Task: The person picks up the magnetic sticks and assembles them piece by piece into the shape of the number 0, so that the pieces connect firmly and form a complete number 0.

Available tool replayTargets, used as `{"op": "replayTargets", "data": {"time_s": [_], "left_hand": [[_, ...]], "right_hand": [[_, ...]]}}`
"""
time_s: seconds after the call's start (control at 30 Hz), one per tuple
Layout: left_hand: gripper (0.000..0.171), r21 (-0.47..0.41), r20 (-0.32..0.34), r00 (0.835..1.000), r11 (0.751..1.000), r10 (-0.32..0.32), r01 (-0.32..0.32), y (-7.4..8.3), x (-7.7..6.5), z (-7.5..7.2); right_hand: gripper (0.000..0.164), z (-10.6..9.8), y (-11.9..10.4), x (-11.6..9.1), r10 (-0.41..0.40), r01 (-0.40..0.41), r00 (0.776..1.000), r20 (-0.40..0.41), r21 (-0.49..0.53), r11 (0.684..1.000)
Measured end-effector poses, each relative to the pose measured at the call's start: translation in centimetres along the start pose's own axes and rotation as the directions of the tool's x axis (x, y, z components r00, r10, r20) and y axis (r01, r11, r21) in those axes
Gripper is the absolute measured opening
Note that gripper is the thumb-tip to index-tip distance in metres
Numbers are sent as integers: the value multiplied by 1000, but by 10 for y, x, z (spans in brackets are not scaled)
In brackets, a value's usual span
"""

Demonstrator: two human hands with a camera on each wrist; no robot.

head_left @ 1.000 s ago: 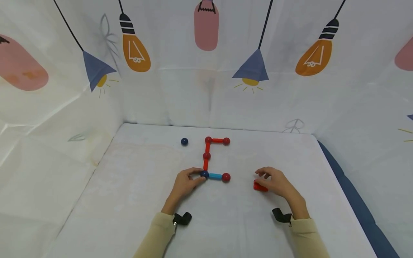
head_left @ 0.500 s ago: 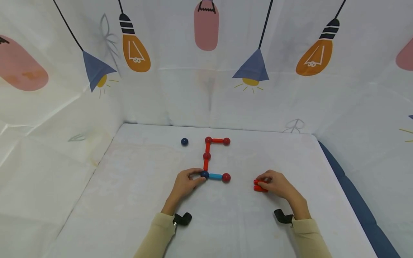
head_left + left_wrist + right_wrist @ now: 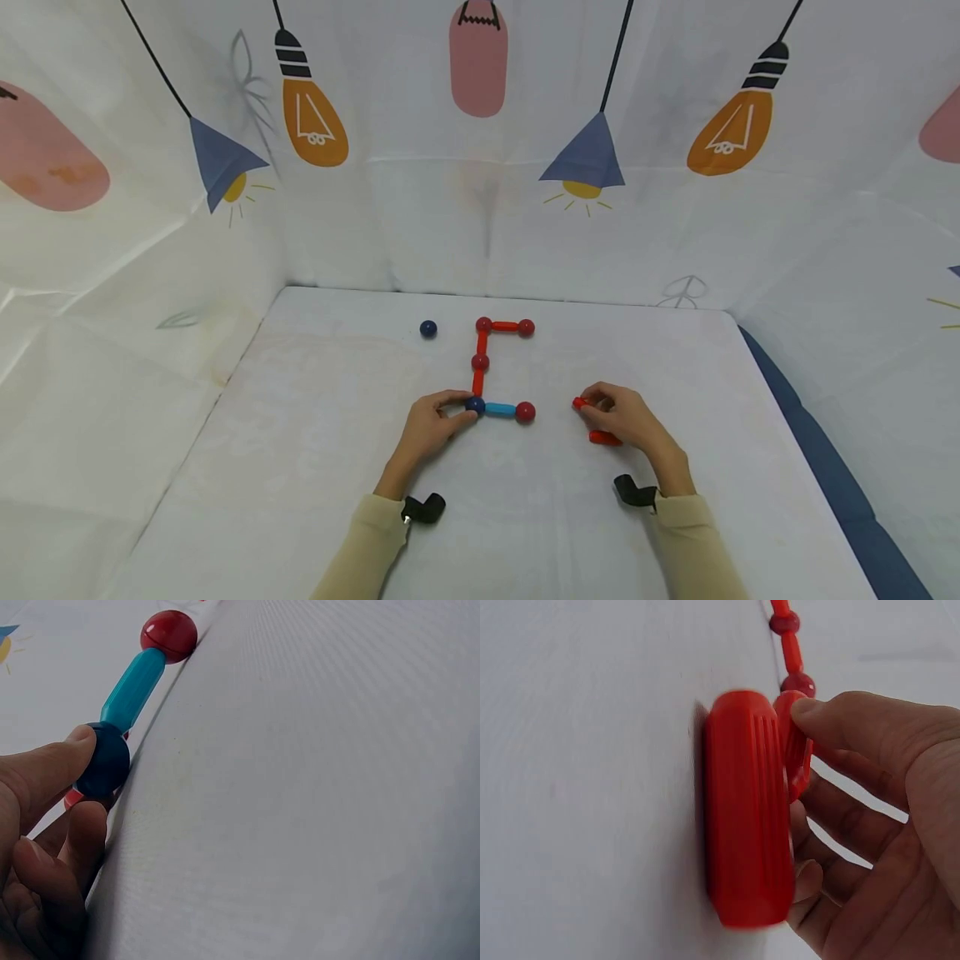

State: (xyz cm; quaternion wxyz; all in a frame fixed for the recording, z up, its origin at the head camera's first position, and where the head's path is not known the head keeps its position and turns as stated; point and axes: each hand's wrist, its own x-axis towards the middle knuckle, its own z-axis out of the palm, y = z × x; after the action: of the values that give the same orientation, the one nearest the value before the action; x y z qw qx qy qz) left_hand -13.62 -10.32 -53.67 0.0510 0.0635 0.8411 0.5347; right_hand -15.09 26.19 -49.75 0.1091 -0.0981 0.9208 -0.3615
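Note:
My left hand (image 3: 431, 429) pinches a dark blue ball (image 3: 476, 406) between thumb and finger. That ball is the near corner of a joined figure: a light blue rod (image 3: 500, 409) runs right from it to a red ball (image 3: 526, 412), and red rods with red balls run away from it to a far arm ending in a red ball (image 3: 527, 327). In my right hand (image 3: 633, 419), thumb and fingers pinch a red rod (image 3: 791, 727), mostly covered in the head view. Another red rod (image 3: 604, 437) lies on the table just below this hand; it looms large in the right wrist view.
A loose dark blue ball (image 3: 428, 329) sits left of the figure's far end. The white table (image 3: 315, 467) meets a printed white sheet (image 3: 420, 225) at the back. Something blue (image 3: 825, 442) runs along the right edge.
My right hand has picked one red rod from beside the other and moved it left and slightly away from me. The left hand has kept its hold on the dark blue ball.

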Motion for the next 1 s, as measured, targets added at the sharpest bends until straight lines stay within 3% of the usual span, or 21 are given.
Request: {"op": "replayTargets", "data": {"time_s": [0.43, 0.73, 1.0], "left_hand": [[34, 29, 8, 1000, 1000, 7, -7, -2, 1, 0], [33, 25, 0, 1000, 999, -21, 21, 0, 1, 0], [33, 11, 8, 1000, 1000, -17, 16, 1, 1, 0]], "right_hand": [[32, 16, -8, 15, -48, 49, 998, -41, 25, 998], [29, 25, -20, 23, -63, 67, 997, -40, 113, 991], [32, 34, -29, 33, -90, 107, 991, -95, 192, 976]]}}
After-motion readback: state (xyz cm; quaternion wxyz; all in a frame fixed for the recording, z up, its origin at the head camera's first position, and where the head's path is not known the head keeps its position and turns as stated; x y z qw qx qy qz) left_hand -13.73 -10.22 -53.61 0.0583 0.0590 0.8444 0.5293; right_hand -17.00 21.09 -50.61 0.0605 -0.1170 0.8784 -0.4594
